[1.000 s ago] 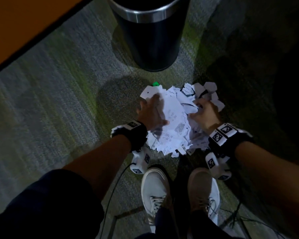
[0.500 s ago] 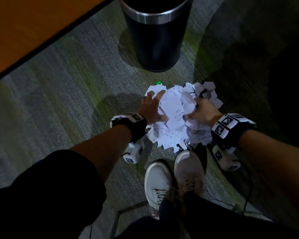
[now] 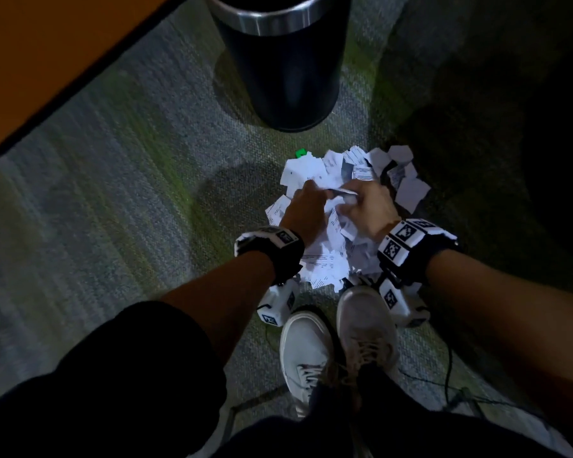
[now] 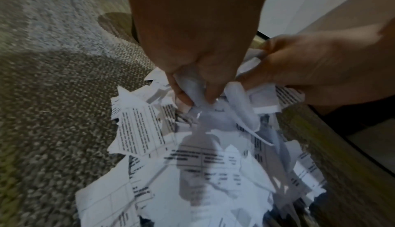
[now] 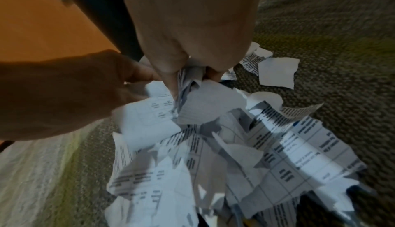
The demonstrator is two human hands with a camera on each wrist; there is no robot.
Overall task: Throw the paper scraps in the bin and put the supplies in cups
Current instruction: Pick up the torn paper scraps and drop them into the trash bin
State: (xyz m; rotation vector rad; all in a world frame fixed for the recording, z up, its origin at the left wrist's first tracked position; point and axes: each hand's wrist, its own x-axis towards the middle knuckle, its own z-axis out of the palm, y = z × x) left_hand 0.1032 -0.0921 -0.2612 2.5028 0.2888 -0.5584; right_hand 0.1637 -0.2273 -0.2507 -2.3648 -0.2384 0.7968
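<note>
head view: the paper scraps lie heaped on carpet just short of the bin, open floor to its left. left wrist view: left hand fingers curl around scraps. right wrist view: right hand fingers pinch scraps.

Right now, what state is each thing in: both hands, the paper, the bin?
Left hand: pinching paper scraps.
Right hand: gripping paper scraps.
Paper scraps: torn, heaped on the carpet, none seen in the bin.
Bin: upright, beyond the heap.
Small green thing: at the heap's far edge.
</note>
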